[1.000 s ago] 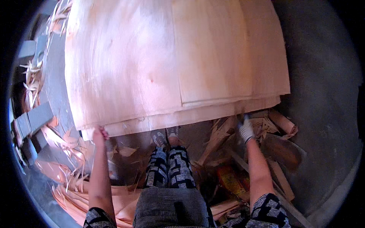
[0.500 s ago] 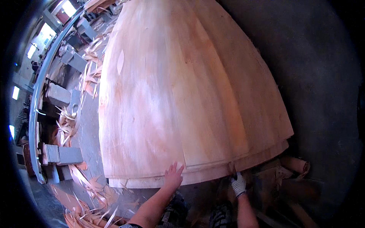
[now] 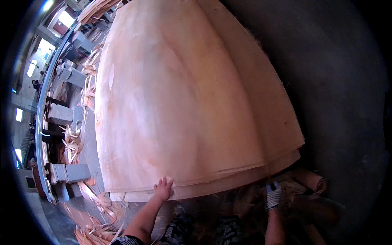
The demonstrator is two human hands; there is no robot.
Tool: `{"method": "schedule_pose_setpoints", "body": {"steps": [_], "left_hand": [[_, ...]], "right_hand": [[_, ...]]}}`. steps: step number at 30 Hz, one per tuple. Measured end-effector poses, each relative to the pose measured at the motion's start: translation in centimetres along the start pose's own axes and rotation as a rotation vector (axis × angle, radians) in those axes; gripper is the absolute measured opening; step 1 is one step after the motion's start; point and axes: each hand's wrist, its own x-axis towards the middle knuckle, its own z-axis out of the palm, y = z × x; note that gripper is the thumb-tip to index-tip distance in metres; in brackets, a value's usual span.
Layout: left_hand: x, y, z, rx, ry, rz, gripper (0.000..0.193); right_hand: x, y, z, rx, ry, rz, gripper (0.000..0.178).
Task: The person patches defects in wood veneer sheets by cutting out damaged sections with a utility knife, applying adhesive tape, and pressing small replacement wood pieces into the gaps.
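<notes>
A broad stack of pale wood veneer sheets (image 3: 147, 114) fills the middle of the view, its near edges slightly stepped. My bare left hand (image 3: 164, 190) lies with fingers spread on the near edge, left of centre. The top sheet's right border runs lengthwise, and a browner sheet (image 3: 261, 102) shows beyond it. My right hand (image 3: 273, 197), in a white striped glove, is closed just off the near edge by that border. Something small and dark shows at its fingertips, too blurred to name.
Veneer scraps (image 3: 98, 200) litter the floor at the left, near grey blocks (image 3: 77, 172) and a long metal rail (image 3: 41, 118). A rolled piece of veneer (image 3: 312, 179) lies beyond the near right corner. Dark floor (image 3: 326, 81) stretches along the right.
My right hand has moved right along the near edge, and my left hand has shifted left. The top sheet's stepped seam near the middle no longer shows. The whole view has shifted slightly.
</notes>
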Motion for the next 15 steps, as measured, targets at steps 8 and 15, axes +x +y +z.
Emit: {"method": "schedule_pose_setpoints", "body": {"steps": [8, 15], "left_hand": [[0.5, 0.5, -0.7, -0.028, -0.020, 0.030, 0.063], [-12.4, 0.5, 0.7, -0.402, 0.034, 0.056, 0.068]], "right_hand": [[4.6, 4.2, -8.7, -0.425, 0.016, 0.101, 0.033], [0.1, 1.2, -15.5, -0.382, -0.133, 0.131, 0.038]]}}
